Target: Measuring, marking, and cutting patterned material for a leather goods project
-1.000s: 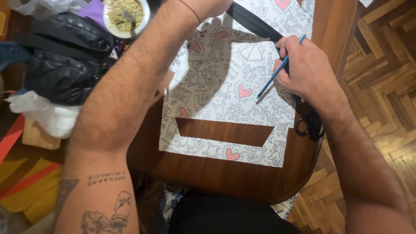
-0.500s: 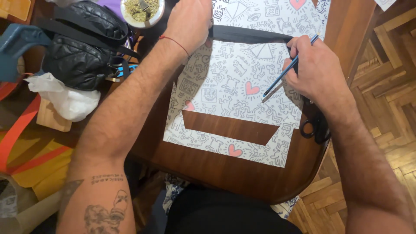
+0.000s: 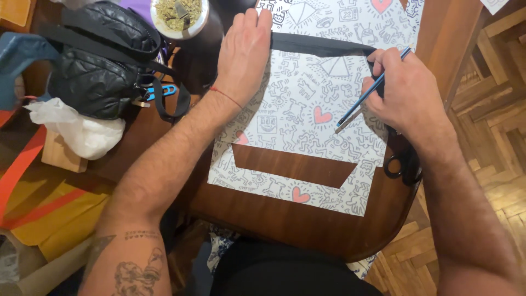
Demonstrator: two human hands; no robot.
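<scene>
Dark wooden table (image 3: 274, 219) over parquet floor (image 3: 493, 71), crowded on the left side. Far left: orange strap (image 3: 22, 159), white plastic bag (image 3: 82, 131) on a wood block (image 3: 60, 156), black quilted bag (image 3: 96, 66) with straps spilling toward the paper. Round cup of green herb (image 3: 181, 16) at the top edge, just left of the left hand (image 3: 241, 55). That hand lies palm down, fingers together and flat, pressing the left end of a black strip (image 3: 323, 45) onto patterned paper (image 3: 296, 118); forearm runs diagonally across the table's left part. Paper is white with doodles and red hearts, with a trapezoid cutout showing bare wood. Right hand (image 3: 408, 96) pins the strip's right end, fingers pinching a blue pencil (image 3: 372, 87), tip on the paper. Black scissors (image 3: 402, 164) lie partly under the right wrist, at the paper's right edge.
</scene>
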